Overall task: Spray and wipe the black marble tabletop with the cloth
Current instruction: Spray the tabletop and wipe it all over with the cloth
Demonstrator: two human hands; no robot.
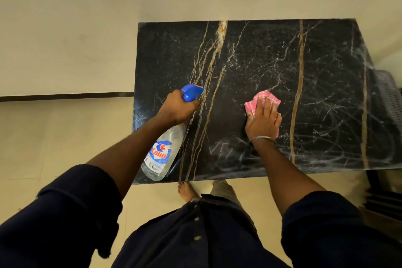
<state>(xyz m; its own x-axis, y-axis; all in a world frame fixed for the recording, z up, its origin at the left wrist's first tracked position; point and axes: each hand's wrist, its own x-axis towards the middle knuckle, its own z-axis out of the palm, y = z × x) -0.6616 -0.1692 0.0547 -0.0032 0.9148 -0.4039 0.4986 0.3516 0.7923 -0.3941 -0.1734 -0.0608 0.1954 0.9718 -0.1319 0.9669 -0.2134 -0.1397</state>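
The black marble tabletop point(250, 54), veined in gold and white, fills the middle and right of the view. My left hand point(177, 107) grips the neck of a clear spray bottle point(161, 154) with a blue trigger head, held tilted over the table's left part. My right hand point(263, 121) lies flat with straight fingers on a pink checked cloth point(264, 97), pressing it onto the marble near the middle. Wet smear arcs show on the near right part of the top.
Beige floor tiles surround the table, and a pale wall with a dark skirting strip point(65, 95) runs along the left. A grey perforated plastic chair or basket point(389, 93) stands at the right edge. My bare foot point(187, 190) is under the table's near edge.
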